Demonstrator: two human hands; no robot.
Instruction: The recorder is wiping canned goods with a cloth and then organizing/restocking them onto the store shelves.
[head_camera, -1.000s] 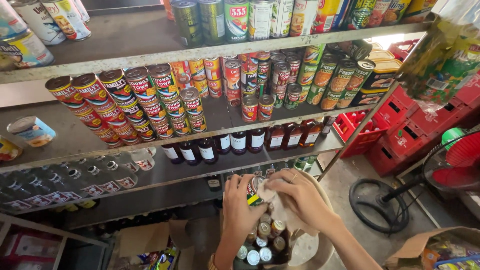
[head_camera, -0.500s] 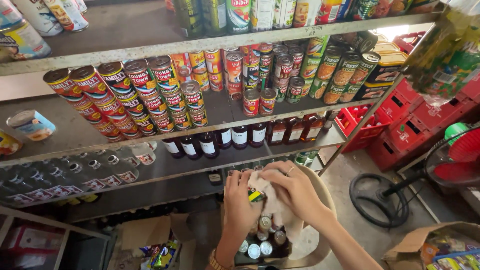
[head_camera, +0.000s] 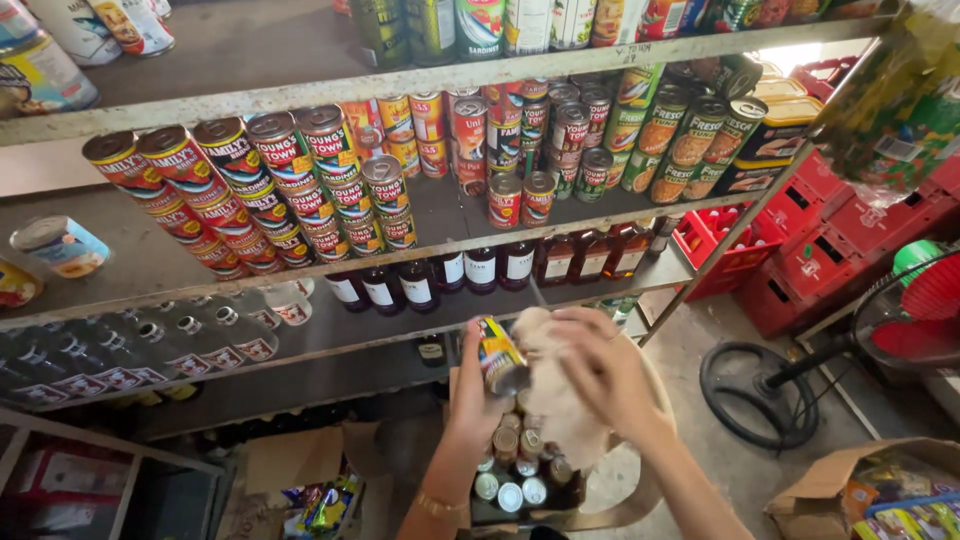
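Showing both hands at centre, below the metal shelf (head_camera: 560, 215): left hand (head_camera: 472, 385) closed round a small can (head_camera: 500, 355) w/ yellow label, tilted, held above a box of cans (head_camera: 515, 470); right hand (head_camera: 605, 370) closed on a pale cloth (head_camera: 555, 400), pressed vs. the can's side. Rows of tins (head_camera: 300, 190) fill the shelf; dark bottles (head_camera: 480, 270) stand one tier lower. Red crates (head_camera: 830, 240) & a floor fan (head_camera: 900, 300) at rt.

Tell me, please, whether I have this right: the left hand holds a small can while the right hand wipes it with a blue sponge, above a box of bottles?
Not quite. In the head view the right hand wipes the can with a pale cloth, not a blue sponge. The left hand does hold it, above the box of bottles.
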